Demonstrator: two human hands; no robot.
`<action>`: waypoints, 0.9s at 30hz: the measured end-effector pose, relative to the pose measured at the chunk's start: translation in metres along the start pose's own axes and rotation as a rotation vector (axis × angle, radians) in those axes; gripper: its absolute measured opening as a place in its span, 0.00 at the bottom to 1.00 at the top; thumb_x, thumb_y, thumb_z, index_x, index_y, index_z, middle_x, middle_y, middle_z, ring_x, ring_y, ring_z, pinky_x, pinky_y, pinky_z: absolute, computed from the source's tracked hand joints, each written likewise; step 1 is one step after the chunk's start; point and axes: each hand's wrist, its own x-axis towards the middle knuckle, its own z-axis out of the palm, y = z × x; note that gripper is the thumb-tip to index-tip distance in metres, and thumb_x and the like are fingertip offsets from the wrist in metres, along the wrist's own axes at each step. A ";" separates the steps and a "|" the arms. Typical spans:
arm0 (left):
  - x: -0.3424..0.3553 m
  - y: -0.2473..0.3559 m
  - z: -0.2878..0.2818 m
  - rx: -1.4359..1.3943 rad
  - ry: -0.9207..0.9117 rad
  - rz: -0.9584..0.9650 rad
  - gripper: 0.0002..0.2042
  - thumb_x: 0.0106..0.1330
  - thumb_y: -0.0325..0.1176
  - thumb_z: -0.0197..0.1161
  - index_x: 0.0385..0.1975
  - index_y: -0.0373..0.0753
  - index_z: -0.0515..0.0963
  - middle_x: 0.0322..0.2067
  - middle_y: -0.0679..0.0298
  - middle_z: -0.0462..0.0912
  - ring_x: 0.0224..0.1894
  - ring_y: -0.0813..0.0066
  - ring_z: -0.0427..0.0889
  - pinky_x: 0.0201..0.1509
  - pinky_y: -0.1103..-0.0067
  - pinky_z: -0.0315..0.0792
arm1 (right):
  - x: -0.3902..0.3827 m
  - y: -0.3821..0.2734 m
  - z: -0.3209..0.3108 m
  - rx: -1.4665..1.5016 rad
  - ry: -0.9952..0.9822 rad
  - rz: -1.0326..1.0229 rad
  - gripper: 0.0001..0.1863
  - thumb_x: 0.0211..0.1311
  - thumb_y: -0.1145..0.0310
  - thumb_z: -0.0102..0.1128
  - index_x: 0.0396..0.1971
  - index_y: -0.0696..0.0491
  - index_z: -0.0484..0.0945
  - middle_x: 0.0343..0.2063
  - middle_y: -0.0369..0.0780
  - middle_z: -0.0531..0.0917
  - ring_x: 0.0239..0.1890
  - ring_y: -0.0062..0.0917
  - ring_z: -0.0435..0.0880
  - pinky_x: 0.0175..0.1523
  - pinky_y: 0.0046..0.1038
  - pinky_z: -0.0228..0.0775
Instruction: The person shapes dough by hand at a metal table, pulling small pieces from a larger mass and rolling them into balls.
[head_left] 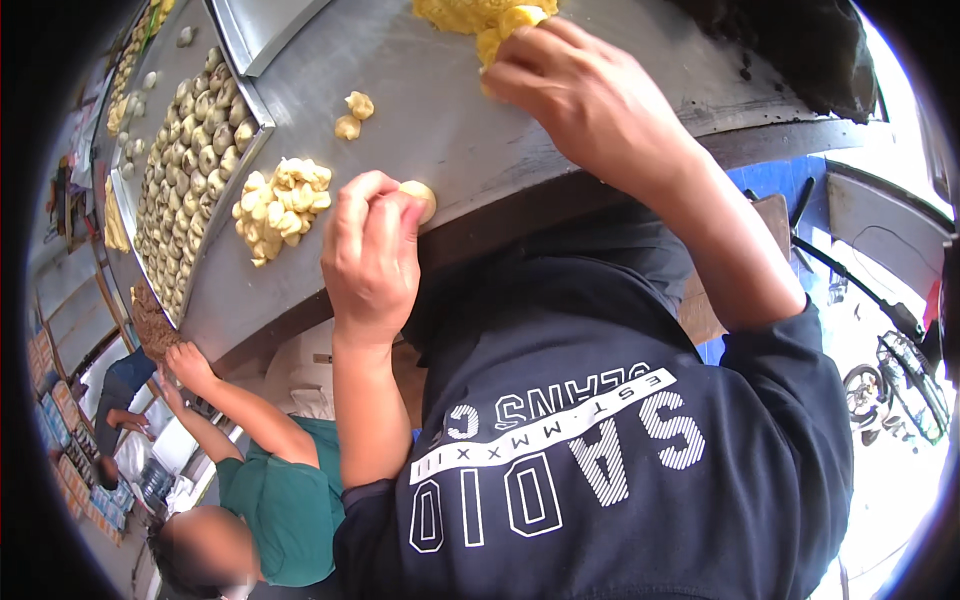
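My left hand (pixel 368 255) is closed at the table's near edge, with a flattened round piece of pale yellow dough (pixel 422 204) at its thumb and fingertips. Farther off to the right, my right hand (pixel 575 95) pinches the edge of a larger yellow dough mass (pixel 455 12) lying on the metal table (pixel 420 110). Its fingertips are partly hidden by the dough. Left of my left hand sits a heap of small dough pieces (pixel 285 205). Two loose dough pieces (pixel 348 127) lie beyond that heap.
A metal tray (pixel 264 122) full of rounded dough balls stands at the left, with another tray (pixel 255 40) behind it. A co-worker in green (pixel 285 490) reaches toward a brown crumbly mass (pixel 152 322). Something dark (pixel 810 55) rests at the far right of the table.
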 end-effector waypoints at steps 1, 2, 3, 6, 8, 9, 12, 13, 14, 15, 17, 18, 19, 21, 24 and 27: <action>0.003 -0.001 -0.001 -0.003 0.003 0.005 0.08 0.75 0.27 0.78 0.45 0.35 0.84 0.56 0.56 0.86 0.47 0.58 0.90 0.52 0.67 0.86 | 0.001 0.002 0.002 0.024 0.024 -0.007 0.14 0.62 0.75 0.67 0.47 0.51 0.87 0.49 0.37 0.86 0.54 0.38 0.88 0.57 0.39 0.87; 0.006 -0.004 -0.002 -0.188 -0.083 -0.152 0.08 0.77 0.28 0.77 0.43 0.35 0.82 0.54 0.58 0.85 0.46 0.61 0.88 0.51 0.68 0.84 | -0.005 -0.001 -0.002 0.052 -0.054 0.034 0.12 0.62 0.77 0.69 0.45 0.51 0.88 0.50 0.37 0.87 0.57 0.38 0.88 0.58 0.38 0.87; 0.006 -0.008 -0.006 -0.362 -0.164 -0.321 0.10 0.78 0.30 0.76 0.41 0.35 0.81 0.52 0.59 0.84 0.45 0.64 0.86 0.51 0.70 0.82 | -0.008 -0.002 -0.007 0.055 -0.052 0.024 0.12 0.62 0.77 0.69 0.45 0.51 0.88 0.50 0.37 0.87 0.57 0.38 0.88 0.58 0.38 0.87; 0.033 -0.015 -0.015 -0.586 -0.218 -0.447 0.09 0.79 0.31 0.75 0.46 0.36 0.79 0.46 0.59 0.86 0.40 0.70 0.85 0.45 0.71 0.82 | -0.016 -0.007 -0.023 0.320 -0.047 0.173 0.10 0.67 0.73 0.69 0.46 0.50 0.92 0.53 0.36 0.89 0.57 0.39 0.91 0.58 0.43 0.87; 0.049 -0.011 -0.011 -0.535 -0.276 -0.456 0.09 0.80 0.32 0.74 0.46 0.37 0.80 0.43 0.60 0.88 0.37 0.68 0.87 0.42 0.70 0.83 | -0.016 -0.013 -0.024 0.202 0.017 0.169 0.13 0.66 0.73 0.74 0.49 0.49 0.93 0.54 0.35 0.90 0.59 0.37 0.89 0.60 0.40 0.86; 0.053 -0.012 0.002 -0.066 -0.280 -0.220 0.08 0.81 0.34 0.72 0.46 0.39 0.80 0.40 0.60 0.89 0.37 0.65 0.89 0.41 0.68 0.83 | -0.016 -0.015 -0.025 0.078 0.089 0.171 0.15 0.64 0.73 0.79 0.51 0.48 0.94 0.54 0.35 0.90 0.61 0.36 0.88 0.63 0.38 0.85; 0.065 0.002 0.014 0.304 -0.156 0.030 0.08 0.83 0.39 0.68 0.42 0.42 0.82 0.36 0.60 0.91 0.39 0.57 0.93 0.41 0.63 0.85 | -0.022 -0.014 -0.015 0.023 -0.009 0.196 0.17 0.65 0.68 0.80 0.54 0.45 0.95 0.54 0.34 0.90 0.58 0.35 0.88 0.62 0.38 0.85; 0.062 0.000 0.012 0.265 -0.117 0.036 0.08 0.82 0.37 0.70 0.41 0.41 0.82 0.36 0.59 0.91 0.39 0.56 0.93 0.42 0.65 0.86 | -0.024 -0.012 -0.012 0.079 -0.060 0.216 0.17 0.66 0.67 0.80 0.54 0.44 0.95 0.54 0.34 0.90 0.57 0.36 0.88 0.62 0.37 0.85; 0.057 -0.003 0.008 0.267 -0.115 0.046 0.08 0.82 0.37 0.70 0.41 0.41 0.82 0.36 0.59 0.91 0.39 0.56 0.93 0.42 0.65 0.86 | -0.029 -0.009 -0.015 0.025 -0.004 0.181 0.16 0.67 0.65 0.80 0.54 0.44 0.95 0.54 0.34 0.90 0.57 0.36 0.88 0.62 0.37 0.85; 0.044 -0.008 0.004 0.039 -0.106 -0.016 0.06 0.80 0.34 0.72 0.42 0.41 0.83 0.36 0.60 0.91 0.41 0.60 0.94 0.45 0.67 0.86 | -0.035 -0.007 -0.016 0.023 -0.001 0.189 0.16 0.67 0.65 0.80 0.54 0.44 0.95 0.54 0.34 0.90 0.57 0.36 0.88 0.62 0.37 0.85; 0.021 -0.021 -0.005 -0.184 -0.097 -0.076 0.05 0.79 0.30 0.75 0.42 0.40 0.83 0.37 0.61 0.91 0.43 0.64 0.94 0.47 0.70 0.87 | -0.040 -0.005 -0.015 -0.056 0.136 0.213 0.14 0.64 0.65 0.77 0.50 0.46 0.95 0.49 0.33 0.90 0.57 0.36 0.86 0.61 0.38 0.85; 0.009 -0.024 -0.012 -0.449 -0.140 -0.206 0.06 0.78 0.26 0.76 0.46 0.39 0.83 0.42 0.60 0.92 0.46 0.67 0.94 0.50 0.71 0.87 | -0.043 -0.009 -0.018 -0.003 0.104 0.230 0.14 0.64 0.64 0.79 0.48 0.47 0.94 0.49 0.33 0.90 0.57 0.36 0.86 0.60 0.38 0.85; 0.000 -0.025 -0.013 -0.714 -0.182 -0.336 0.09 0.76 0.23 0.77 0.49 0.38 0.83 0.46 0.59 0.93 0.49 0.71 0.93 0.53 0.72 0.87 | -0.043 -0.009 -0.017 -0.001 0.102 0.230 0.14 0.64 0.64 0.79 0.48 0.47 0.94 0.49 0.33 0.90 0.57 0.36 0.86 0.60 0.38 0.85; 0.017 -0.036 -0.001 -0.895 0.232 -0.365 0.20 0.79 0.29 0.78 0.64 0.33 0.78 0.61 0.50 0.90 0.55 0.69 0.92 0.63 0.68 0.87 | -0.041 -0.009 -0.015 0.121 0.072 0.190 0.15 0.64 0.64 0.80 0.50 0.47 0.92 0.50 0.35 0.90 0.57 0.39 0.87 0.61 0.40 0.85; 0.056 -0.034 -0.001 -1.236 0.467 -0.399 0.20 0.80 0.36 0.77 0.66 0.35 0.83 0.60 0.50 0.91 0.62 0.64 0.90 0.69 0.64 0.84 | -0.030 -0.021 -0.016 0.232 0.124 0.307 0.18 0.66 0.65 0.81 0.55 0.49 0.90 0.53 0.39 0.91 0.57 0.41 0.89 0.63 0.42 0.85; 0.052 -0.053 -0.005 0.309 0.032 -0.182 0.16 0.78 0.44 0.79 0.53 0.37 0.92 0.59 0.59 0.93 0.62 0.67 0.90 0.68 0.67 0.80 | -0.032 -0.027 -0.015 0.021 0.065 0.380 0.20 0.67 0.67 0.81 0.56 0.51 0.87 0.53 0.41 0.91 0.56 0.42 0.90 0.61 0.42 0.86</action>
